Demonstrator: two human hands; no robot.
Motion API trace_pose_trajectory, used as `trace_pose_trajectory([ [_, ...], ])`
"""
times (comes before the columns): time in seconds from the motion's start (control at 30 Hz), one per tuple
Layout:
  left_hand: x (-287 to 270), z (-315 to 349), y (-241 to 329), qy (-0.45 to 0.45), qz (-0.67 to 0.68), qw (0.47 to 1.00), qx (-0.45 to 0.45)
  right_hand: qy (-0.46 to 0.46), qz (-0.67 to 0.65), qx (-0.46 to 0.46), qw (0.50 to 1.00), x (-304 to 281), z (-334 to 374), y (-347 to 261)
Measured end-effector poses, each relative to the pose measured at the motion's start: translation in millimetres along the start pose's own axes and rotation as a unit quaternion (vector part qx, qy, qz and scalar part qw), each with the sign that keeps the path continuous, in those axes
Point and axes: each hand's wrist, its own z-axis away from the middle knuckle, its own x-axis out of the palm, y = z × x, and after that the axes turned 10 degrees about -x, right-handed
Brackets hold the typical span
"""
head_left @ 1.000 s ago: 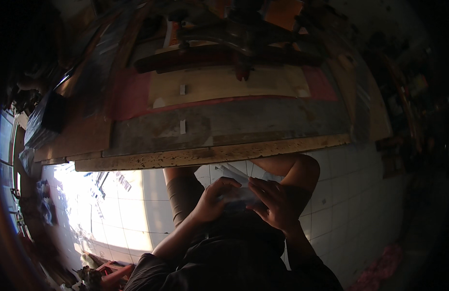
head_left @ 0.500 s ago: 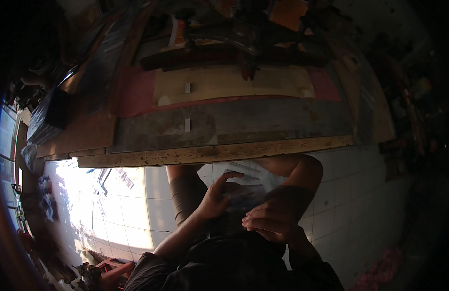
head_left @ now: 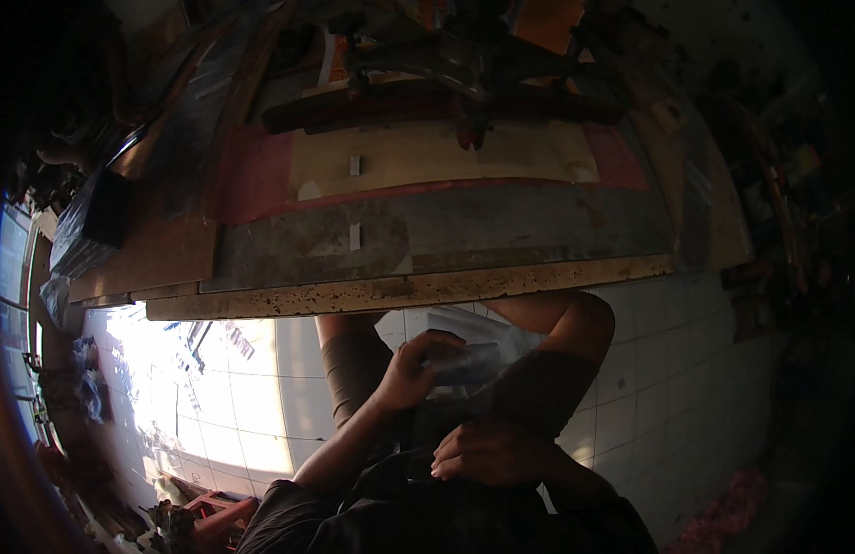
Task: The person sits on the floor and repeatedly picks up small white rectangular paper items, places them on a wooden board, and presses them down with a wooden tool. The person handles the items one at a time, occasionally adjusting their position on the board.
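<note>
Over my lap, my left hand [head_left: 415, 371] is closed on the edge of a translucent plastic piece [head_left: 468, 364], bluish-grey and see-through, which reaches out to the right from the fingers. Lower down, close against my dark shirt, lies my right hand [head_left: 487, 451], its fingers curled together and pointing left. Whatever those fingers hold, if anything, is hidden in shadow. More pale, sheet-like plastic [head_left: 492, 328] shows between my knees, just past the left hand; whether it joins the held piece I cannot tell.
A wooden worktable [head_left: 538, 273] with a worn front edge stands ahead. On it are a dark metal frame [head_left: 473, 69], a yellowish panel [head_left: 446, 157] on pink sheeting and two small pale strips, the nearer strip [head_left: 355, 237] by the edge. A plastic-wrapped dark block [head_left: 93, 222] sits left.
My right hand has moved down and a little left, away from the plastic piece and toward my body. My left hand stays nearly in place, still gripping the plastic.
</note>
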Motion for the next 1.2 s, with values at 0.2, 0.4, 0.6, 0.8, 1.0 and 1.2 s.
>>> trace_pose_trajectory([
  [0.2,-1,-1,-1,0.012,-0.006,1.000,0.014,0.019,-0.030,0.029,0.999,0,6,2],
  [0.4,-3,3,18,-0.005,-0.035,0.999,0.023,0.306,0.196,0.243,0.900,-31,34,50],
  [0.6,-1,5,16,-0.050,-0.063,0.996,0.031,0.375,-0.151,0.347,0.846,-24,55,81],
  [0.8,-1,6,8,-0.088,-0.049,0.993,0.055,0.388,0.019,0.368,0.845,-21,56,79],
  [1.0,-2,7,-1,-0.135,-0.004,0.990,0.050,0.498,0.063,0.355,0.788,-40,57,82],
  [1.2,1,14,9,-0.206,-0.007,0.974,0.092,0.501,0.099,0.398,0.762,-67,77,129],
])
